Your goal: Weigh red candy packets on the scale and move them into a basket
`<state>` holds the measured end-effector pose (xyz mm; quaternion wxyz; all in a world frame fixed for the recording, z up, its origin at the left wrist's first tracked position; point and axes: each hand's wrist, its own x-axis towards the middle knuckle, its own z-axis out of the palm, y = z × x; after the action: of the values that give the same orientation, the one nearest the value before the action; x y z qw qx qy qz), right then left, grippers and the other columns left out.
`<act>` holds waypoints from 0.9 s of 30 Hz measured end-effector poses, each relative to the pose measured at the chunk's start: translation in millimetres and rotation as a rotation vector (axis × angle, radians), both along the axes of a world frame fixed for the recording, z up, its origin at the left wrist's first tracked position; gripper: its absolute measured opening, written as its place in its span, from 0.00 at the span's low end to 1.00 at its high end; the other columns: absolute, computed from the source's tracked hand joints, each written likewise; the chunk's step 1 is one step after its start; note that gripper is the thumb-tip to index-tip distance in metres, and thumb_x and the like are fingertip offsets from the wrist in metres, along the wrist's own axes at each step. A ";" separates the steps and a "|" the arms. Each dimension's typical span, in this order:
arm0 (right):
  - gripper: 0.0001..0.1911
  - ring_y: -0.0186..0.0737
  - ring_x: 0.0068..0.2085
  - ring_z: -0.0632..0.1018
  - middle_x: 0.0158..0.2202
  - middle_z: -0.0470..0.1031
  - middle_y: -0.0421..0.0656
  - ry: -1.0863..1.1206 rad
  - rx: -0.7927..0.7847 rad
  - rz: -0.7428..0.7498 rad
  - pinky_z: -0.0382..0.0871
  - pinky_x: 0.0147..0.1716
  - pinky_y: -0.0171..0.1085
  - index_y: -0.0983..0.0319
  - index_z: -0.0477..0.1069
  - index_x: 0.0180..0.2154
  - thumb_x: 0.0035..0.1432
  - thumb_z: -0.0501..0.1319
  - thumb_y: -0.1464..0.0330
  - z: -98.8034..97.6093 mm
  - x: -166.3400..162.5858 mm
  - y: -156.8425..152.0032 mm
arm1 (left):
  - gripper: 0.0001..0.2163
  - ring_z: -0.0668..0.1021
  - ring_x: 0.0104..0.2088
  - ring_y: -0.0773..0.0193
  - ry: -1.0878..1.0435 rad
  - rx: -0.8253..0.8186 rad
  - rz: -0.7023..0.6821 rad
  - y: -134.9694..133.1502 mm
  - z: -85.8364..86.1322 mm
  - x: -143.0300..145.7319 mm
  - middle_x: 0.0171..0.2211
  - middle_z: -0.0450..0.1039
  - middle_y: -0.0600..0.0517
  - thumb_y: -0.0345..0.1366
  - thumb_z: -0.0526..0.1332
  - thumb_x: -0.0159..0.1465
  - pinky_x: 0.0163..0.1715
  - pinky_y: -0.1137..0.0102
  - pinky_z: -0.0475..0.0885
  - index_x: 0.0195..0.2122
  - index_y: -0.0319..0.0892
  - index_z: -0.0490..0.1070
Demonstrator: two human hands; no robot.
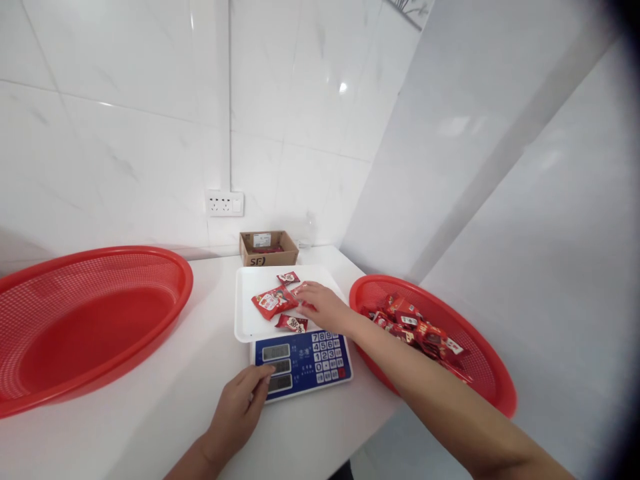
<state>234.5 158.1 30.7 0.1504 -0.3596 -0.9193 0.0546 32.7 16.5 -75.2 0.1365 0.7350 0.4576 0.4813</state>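
A blue-faced scale [305, 360] with a white weighing tray [247, 300] stands on the white counter. Several red snack packets [273, 301] lie on the tray. My right hand [323, 305] reaches over the tray, fingers pinched on a small red packet [301, 291]. My left hand [240, 407] rests on the counter at the scale's front left corner, fingers loosely curled and touching its edge, holding nothing I can see.
A large empty red mesh basket [85, 320] sits at the left. A second red basket [480, 373] with several red packets is at the right, beside the wall. A small cardboard box [269, 248] and a wall socket [225, 203] are behind the scale.
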 end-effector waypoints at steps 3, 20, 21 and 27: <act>0.11 0.42 0.45 0.71 0.40 0.74 0.46 0.025 -0.018 0.046 0.62 0.49 0.43 0.61 0.73 0.37 0.54 0.62 0.62 -2.0 -2.0 -16.9 | 0.09 0.78 0.28 0.67 -0.004 -0.008 0.008 0.6 -1.1 0.1 0.31 0.76 0.52 0.35 0.53 0.64 0.29 0.76 0.73 0.40 0.45 0.71; 0.08 0.41 0.44 0.72 0.40 0.73 0.45 0.086 -0.032 0.108 0.63 0.46 0.41 0.60 0.75 0.37 0.53 0.63 0.67 -8.2 -10.4 -18.6 | 0.08 0.79 0.30 0.67 -0.010 0.043 0.010 1.5 -0.4 -0.5 0.31 0.76 0.52 0.32 0.54 0.63 0.30 0.76 0.74 0.40 0.45 0.70; 0.08 0.41 0.43 0.72 0.39 0.73 0.45 0.081 -0.024 0.086 0.63 0.46 0.41 0.60 0.75 0.37 0.53 0.63 0.68 -10.4 -9.3 -16.4 | 0.08 0.78 0.30 0.67 -0.007 0.043 0.009 1.3 -0.3 -0.5 0.31 0.76 0.53 0.32 0.54 0.63 0.30 0.76 0.74 0.40 0.45 0.70; 0.10 0.44 0.44 0.71 0.40 0.73 0.47 0.001 0.028 -0.110 0.64 0.45 0.43 0.61 0.75 0.38 0.52 0.62 0.69 -10.4 10.8 3.1 | 0.08 0.78 0.29 0.67 0.005 0.035 -0.001 -0.1 0.1 0.1 0.32 0.76 0.53 0.32 0.54 0.63 0.30 0.76 0.74 0.41 0.45 0.70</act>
<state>245.2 161.2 20.3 0.1587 -0.4074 -0.8987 0.0337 32.8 16.4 -75.1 0.1226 0.7386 0.4491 0.4875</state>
